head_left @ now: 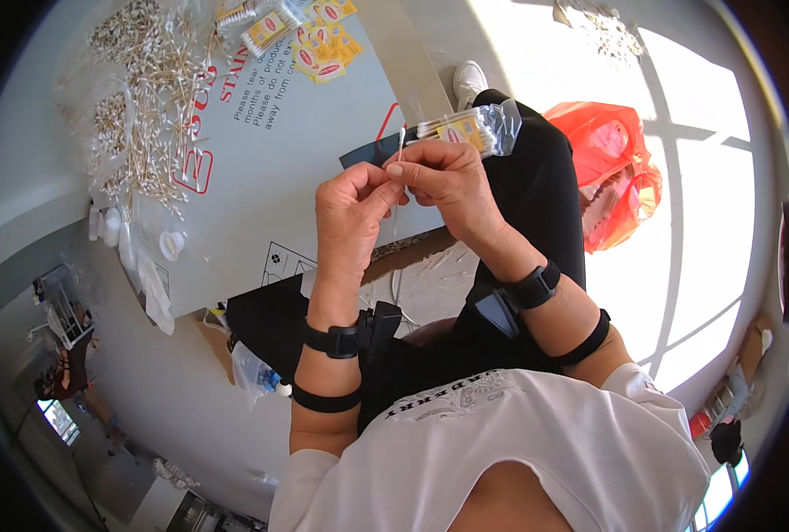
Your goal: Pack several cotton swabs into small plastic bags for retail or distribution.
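Over the table's near edge, my left hand (352, 202) and my right hand (448, 182) meet, thumbs and fingertips pinched together. Between them stands a thin cotton swab (402, 139), its white tip rising above the fingers. Both hands appear to grip its stick; a pale strand shows below them. Just beyond my right hand lies a clear packet of cotton swabs (478, 130) with a yellow label, partly hidden by the fingers. A dark flat piece (368, 154) shows behind my left fingertips.
A big heap of loose cotton swabs (150, 133) covers the left of the printed board tabletop (235, 208). Yellow label cards (325, 49) and filled packets (266, 28) lie at the far side. An orange-red plastic bag (607, 168) sits on the floor at right.
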Demonstrator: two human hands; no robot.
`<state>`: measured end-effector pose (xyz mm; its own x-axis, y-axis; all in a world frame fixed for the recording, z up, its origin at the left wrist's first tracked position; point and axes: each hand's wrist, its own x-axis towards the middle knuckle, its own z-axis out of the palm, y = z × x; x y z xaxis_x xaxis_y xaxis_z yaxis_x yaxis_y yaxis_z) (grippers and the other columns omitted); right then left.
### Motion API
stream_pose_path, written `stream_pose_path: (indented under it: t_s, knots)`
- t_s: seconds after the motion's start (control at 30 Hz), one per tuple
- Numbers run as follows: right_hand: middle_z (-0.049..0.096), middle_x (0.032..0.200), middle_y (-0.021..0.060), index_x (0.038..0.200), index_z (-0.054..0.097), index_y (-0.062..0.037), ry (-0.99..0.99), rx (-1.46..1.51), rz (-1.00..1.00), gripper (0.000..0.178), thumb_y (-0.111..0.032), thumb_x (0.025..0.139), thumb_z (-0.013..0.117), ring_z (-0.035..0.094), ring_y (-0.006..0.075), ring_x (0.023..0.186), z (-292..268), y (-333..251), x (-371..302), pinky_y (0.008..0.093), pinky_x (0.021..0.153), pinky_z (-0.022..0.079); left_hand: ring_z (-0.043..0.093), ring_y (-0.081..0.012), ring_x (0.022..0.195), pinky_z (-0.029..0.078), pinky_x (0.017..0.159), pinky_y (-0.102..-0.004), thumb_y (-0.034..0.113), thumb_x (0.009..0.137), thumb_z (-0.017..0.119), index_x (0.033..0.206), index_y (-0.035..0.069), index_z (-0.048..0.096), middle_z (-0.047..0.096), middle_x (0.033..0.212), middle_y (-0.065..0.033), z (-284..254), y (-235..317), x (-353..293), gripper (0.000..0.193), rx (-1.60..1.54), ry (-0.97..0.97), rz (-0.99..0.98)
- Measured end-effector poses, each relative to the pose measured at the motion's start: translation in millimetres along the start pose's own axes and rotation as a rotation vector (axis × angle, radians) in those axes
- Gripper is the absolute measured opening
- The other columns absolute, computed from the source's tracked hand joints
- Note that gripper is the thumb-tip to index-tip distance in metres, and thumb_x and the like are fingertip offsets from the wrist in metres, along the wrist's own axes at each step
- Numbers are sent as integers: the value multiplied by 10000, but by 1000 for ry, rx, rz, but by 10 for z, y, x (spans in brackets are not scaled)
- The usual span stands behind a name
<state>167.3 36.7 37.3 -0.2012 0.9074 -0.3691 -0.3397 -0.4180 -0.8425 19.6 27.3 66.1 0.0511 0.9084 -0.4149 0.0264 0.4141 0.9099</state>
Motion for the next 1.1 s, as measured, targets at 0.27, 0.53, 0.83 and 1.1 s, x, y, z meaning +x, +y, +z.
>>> stream_pose_path:
  t_s: [0.27,0.53,0.83,1.1]
  knots:
    - [591,658,-11,816,669,4,-12,117,18,99,-66,851,729,484,35,544,-171,35,-180,188,465,353,507,-48,596,385,550,-199,22,866,661,790,3,642,652,687,-31,102,-166,-252,81,-28,-44,-1]
    - [585,653,-13,800,656,8,-91,57,86,111,-59,844,732,494,41,545,-216,25,-186,195,464,364,499,-38,584,375,545,-192,22,866,659,788,11,636,641,682,-23,122,-230,-321,82,-113,-12,-20]
    - [604,671,1,848,672,6,-47,73,30,82,-63,865,713,515,49,541,-260,-9,-206,195,486,403,522,-49,632,409,590,-194,11,868,655,833,-25,646,610,710,-2,126,-166,-450,51,16,49,0]
    - [617,801,42,929,667,-6,301,-442,-557,142,-115,860,727,585,131,728,-355,-102,-164,271,628,474,495,-49,616,388,555,-197,6,870,646,829,-36,644,586,694,5,141,-188,-226,59,154,167,69]
